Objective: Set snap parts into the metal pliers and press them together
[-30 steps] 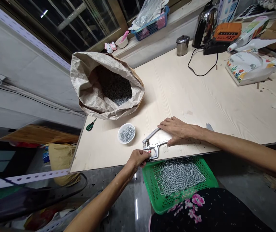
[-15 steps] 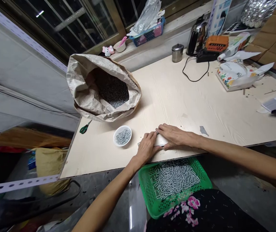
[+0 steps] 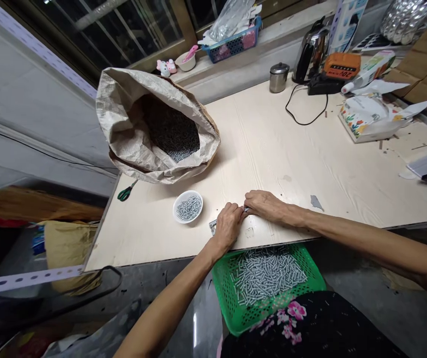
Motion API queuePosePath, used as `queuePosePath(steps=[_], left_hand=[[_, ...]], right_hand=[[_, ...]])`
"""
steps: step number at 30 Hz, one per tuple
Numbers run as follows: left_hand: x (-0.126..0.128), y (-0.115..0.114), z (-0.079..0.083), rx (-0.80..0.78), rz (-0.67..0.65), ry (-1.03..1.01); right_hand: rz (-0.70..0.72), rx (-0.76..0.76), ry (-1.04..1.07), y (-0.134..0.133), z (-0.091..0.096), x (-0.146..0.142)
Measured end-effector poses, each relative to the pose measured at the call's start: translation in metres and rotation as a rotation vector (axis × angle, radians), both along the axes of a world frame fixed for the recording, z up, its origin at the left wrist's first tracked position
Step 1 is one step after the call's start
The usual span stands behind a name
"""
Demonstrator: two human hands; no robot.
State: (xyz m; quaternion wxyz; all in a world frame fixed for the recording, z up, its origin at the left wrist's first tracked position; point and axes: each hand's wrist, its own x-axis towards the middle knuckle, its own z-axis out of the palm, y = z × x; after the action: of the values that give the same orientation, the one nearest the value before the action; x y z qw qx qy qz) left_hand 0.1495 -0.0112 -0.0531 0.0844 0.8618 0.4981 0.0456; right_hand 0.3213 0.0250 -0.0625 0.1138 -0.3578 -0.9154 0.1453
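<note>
My left hand [image 3: 229,224] lies curled over a metal hand-press tool [image 3: 213,226] near the front edge of the pale table [image 3: 291,149]; only the tool's end shows beside my wrist. My right hand [image 3: 264,204] presses down on the same tool from the right, fingers closed, its fingertips meeting my left hand. A small white bowl of little metal parts [image 3: 187,206] stands just left of my hands. Below the table edge, on my lap, sits a green basket [image 3: 236,308] full of small silver metal pieces.
A big open paper sack [image 3: 124,134] of dark metal parts stands at the table's back left, with green scissors [image 3: 126,192] by it. A kettle [image 3: 310,47], steel cup [image 3: 278,77], black cable, orange device [image 3: 342,64] and tissue pack [image 3: 366,117] crowd the far right.
My left hand moved from the tool's jaw at the table edge up onto the tool. Both hands now press it together and the handles have closed under them.
</note>
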Motion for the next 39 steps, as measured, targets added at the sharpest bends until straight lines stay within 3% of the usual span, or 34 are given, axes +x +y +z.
queuePosePath(steps=[5,8,12,17,26,28,30,32,34,37,39], left_hand=[[-0.021,-0.006,0.022,0.065,0.122,-0.186],[-0.047,-0.023,0.040,0.098,0.330,-0.268],[-0.064,-0.047,0.044,-0.164,0.596,-0.139],[-0.051,-0.049,0.032,-0.482,0.726,-0.062],[-0.058,-0.042,0.025,-0.600,0.671,-0.166],[-0.057,-0.046,0.028,-0.479,0.683,-0.160],[-0.051,-0.052,0.037,-0.246,0.663,-0.124],[-0.044,-0.063,0.048,-0.035,0.598,-0.127],[-0.036,-0.078,0.060,0.074,0.513,-0.175],[-0.032,-0.099,0.071,-0.033,0.303,-0.223],[-0.037,-0.101,0.074,-0.133,0.220,-0.212]], right_hand=[[-0.025,0.064,0.047,-0.006,0.017,0.018],[-0.066,0.081,0.099,-0.015,0.021,0.029],[-0.032,0.043,0.168,-0.028,0.009,0.024],[-0.084,0.067,0.170,-0.037,-0.014,0.002],[-0.121,0.175,0.193,-0.041,-0.028,-0.005],[-0.115,0.164,0.212,-0.041,-0.030,-0.007],[-0.106,0.145,0.227,-0.040,-0.030,-0.007],[-0.099,0.125,0.239,-0.040,-0.028,-0.008],[-0.097,0.104,0.251,-0.040,-0.027,-0.007],[-0.098,0.092,0.254,-0.040,-0.025,-0.007],[-0.105,0.087,0.253,-0.041,-0.025,-0.006]])
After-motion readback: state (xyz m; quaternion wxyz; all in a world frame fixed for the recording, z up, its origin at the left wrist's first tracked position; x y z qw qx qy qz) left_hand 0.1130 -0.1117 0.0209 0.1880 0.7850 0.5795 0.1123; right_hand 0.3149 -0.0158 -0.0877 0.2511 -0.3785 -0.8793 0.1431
